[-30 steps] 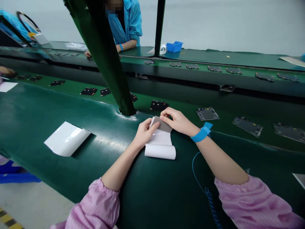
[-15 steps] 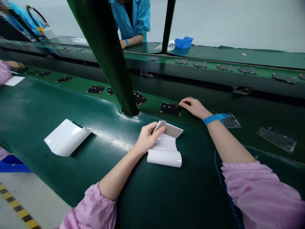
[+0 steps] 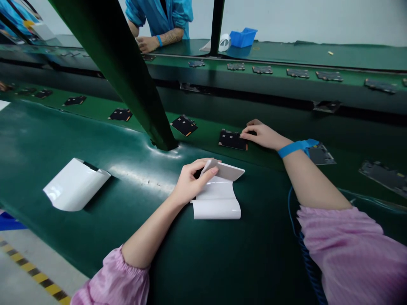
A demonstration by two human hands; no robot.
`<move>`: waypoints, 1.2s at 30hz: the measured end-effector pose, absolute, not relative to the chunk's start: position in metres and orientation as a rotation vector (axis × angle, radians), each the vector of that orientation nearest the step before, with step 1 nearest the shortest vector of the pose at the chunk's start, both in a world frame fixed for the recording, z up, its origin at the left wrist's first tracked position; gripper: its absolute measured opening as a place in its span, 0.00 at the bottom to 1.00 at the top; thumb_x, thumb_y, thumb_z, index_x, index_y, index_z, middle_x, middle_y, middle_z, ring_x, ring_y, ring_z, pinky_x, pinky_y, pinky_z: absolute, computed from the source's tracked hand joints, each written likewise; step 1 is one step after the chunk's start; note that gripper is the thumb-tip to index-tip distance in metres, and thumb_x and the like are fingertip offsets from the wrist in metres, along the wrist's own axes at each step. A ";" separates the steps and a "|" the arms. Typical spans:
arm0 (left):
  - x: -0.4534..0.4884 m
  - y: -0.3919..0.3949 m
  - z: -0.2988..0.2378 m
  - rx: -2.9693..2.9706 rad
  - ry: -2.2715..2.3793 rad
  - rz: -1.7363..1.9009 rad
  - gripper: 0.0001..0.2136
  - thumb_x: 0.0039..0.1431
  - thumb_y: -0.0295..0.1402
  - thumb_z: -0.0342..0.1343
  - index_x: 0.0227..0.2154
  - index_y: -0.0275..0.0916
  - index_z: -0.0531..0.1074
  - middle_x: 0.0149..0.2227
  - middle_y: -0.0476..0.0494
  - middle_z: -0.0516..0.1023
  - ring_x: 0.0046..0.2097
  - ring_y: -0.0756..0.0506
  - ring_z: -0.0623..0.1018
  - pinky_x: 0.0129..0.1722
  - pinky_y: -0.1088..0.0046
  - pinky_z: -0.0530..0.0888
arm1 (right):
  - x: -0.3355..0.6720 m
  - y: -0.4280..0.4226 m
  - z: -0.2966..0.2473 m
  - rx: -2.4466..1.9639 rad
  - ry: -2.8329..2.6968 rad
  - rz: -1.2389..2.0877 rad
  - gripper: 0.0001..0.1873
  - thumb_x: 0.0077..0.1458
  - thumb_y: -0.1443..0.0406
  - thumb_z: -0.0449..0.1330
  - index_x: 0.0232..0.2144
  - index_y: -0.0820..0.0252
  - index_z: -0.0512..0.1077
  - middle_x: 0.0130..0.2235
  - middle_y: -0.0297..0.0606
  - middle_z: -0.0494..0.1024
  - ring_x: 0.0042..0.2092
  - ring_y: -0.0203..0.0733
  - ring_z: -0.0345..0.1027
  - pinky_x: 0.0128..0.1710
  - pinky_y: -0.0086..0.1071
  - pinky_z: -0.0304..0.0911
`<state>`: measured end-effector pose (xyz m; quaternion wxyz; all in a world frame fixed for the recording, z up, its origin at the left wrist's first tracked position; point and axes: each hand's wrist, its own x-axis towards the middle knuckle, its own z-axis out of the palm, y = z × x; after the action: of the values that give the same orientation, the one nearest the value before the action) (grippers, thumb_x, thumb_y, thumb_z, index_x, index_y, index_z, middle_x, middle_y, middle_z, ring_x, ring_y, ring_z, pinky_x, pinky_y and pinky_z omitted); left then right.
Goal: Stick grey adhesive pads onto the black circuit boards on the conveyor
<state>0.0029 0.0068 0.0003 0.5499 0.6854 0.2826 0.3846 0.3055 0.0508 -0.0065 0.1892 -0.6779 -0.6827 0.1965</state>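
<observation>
My left hand (image 3: 194,181) is closed round a curled glossy white sheet (image 3: 218,208), its thumb pressing a grey-faced flap (image 3: 229,170) along the top. The sheet's lower part rolls up just above the green mat. My right hand (image 3: 261,134), wearing a blue wrist strap (image 3: 297,147), reaches over to a black circuit board (image 3: 233,140) lying flat on the green belt. Its thumb and forefinger are pinched together at the board's upper right corner. Whatever lies between those fingertips is too small or hidden to make out.
A slanted green post (image 3: 140,80) stands left of my hands. Another curled white sheet (image 3: 76,185) lies on the mat (image 3: 133,148). More boards (image 3: 184,125) line the belt. Across the line, a person in blue (image 3: 168,25) works near a blue bin (image 3: 243,38).
My right hand and the board at its fingertips have shifted slightly right in view. The grey flap in my left hand is tilted a little differently. The person opposite now shows more of their hands.
</observation>
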 end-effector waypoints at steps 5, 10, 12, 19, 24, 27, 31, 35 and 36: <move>0.003 0.008 -0.001 1.615 0.663 0.917 0.09 0.58 0.37 0.58 0.34 0.36 0.78 0.42 0.39 0.81 0.45 0.43 0.78 0.44 0.68 0.73 | 0.311 0.044 -0.007 -1.958 -1.893 0.535 0.21 0.52 0.47 0.56 0.31 0.57 0.76 0.46 0.46 0.70 0.50 0.53 0.64 0.48 0.41 0.62; 0.003 0.008 0.000 1.619 0.684 0.909 0.09 0.58 0.37 0.58 0.33 0.36 0.78 0.40 0.39 0.81 0.43 0.43 0.78 0.42 0.69 0.73 | 0.317 0.036 -0.006 -1.980 -1.878 0.556 0.23 0.50 0.45 0.55 0.28 0.57 0.74 0.46 0.46 0.70 0.50 0.54 0.65 0.49 0.44 0.63; 0.003 0.008 0.001 1.620 0.703 0.898 0.10 0.58 0.37 0.58 0.33 0.36 0.78 0.39 0.40 0.81 0.41 0.44 0.78 0.41 0.69 0.73 | 0.320 0.033 -0.009 -1.995 -1.824 0.534 0.22 0.48 0.45 0.58 0.29 0.57 0.72 0.46 0.47 0.70 0.50 0.56 0.65 0.49 0.46 0.63; 0.004 0.008 -0.001 1.612 0.762 0.883 0.10 0.57 0.38 0.58 0.27 0.37 0.75 0.31 0.46 0.78 0.33 0.48 0.74 0.32 0.73 0.69 | 0.314 0.023 0.000 -1.909 -1.420 0.468 0.21 0.50 0.49 0.59 0.40 0.56 0.68 0.39 0.45 0.74 0.43 0.53 0.69 0.42 0.48 0.67; 0.004 0.008 -0.003 1.636 0.770 0.903 0.12 0.58 0.39 0.57 0.23 0.37 0.72 0.24 0.50 0.71 0.28 0.51 0.68 0.28 0.74 0.64 | 0.244 0.005 0.040 -1.612 -1.701 0.543 0.16 0.54 0.50 0.58 0.31 0.55 0.74 0.38 0.42 0.76 0.37 0.46 0.69 0.35 0.40 0.65; 0.004 0.009 -0.003 1.654 0.741 0.926 0.11 0.58 0.38 0.57 0.23 0.37 0.71 0.24 0.50 0.70 0.29 0.51 0.67 0.30 0.74 0.64 | 0.205 -0.005 0.053 -1.418 -1.845 0.682 0.15 0.53 0.52 0.60 0.28 0.56 0.74 0.38 0.40 0.76 0.36 0.42 0.68 0.34 0.37 0.63; 0.004 0.009 -0.003 1.660 0.722 0.928 0.11 0.58 0.37 0.57 0.23 0.37 0.70 0.24 0.51 0.69 0.28 0.51 0.66 0.30 0.73 0.64 | 0.187 -0.010 0.053 -1.347 -1.852 0.791 0.17 0.54 0.50 0.59 0.26 0.56 0.73 0.37 0.39 0.75 0.36 0.41 0.67 0.33 0.35 0.61; 0.005 0.008 -0.002 1.666 0.738 0.918 0.13 0.58 0.38 0.57 0.22 0.36 0.69 0.23 0.51 0.68 0.28 0.51 0.66 0.29 0.73 0.64 | 0.188 -0.012 0.051 -1.383 -1.830 0.828 0.19 0.52 0.47 0.59 0.25 0.55 0.72 0.36 0.39 0.75 0.36 0.41 0.67 0.33 0.36 0.61; 0.005 0.008 -0.002 1.665 0.745 0.916 0.13 0.58 0.39 0.57 0.22 0.36 0.69 0.23 0.50 0.68 0.28 0.51 0.66 0.29 0.73 0.64 | 0.188 -0.012 0.051 -1.391 -1.834 0.818 0.19 0.52 0.47 0.59 0.24 0.55 0.71 0.36 0.38 0.74 0.36 0.42 0.67 0.34 0.37 0.62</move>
<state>0.0047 0.0084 -0.0023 0.5228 0.6955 0.3111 0.3824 0.1882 -0.0125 0.0514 0.3423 -0.5351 -0.7053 0.3146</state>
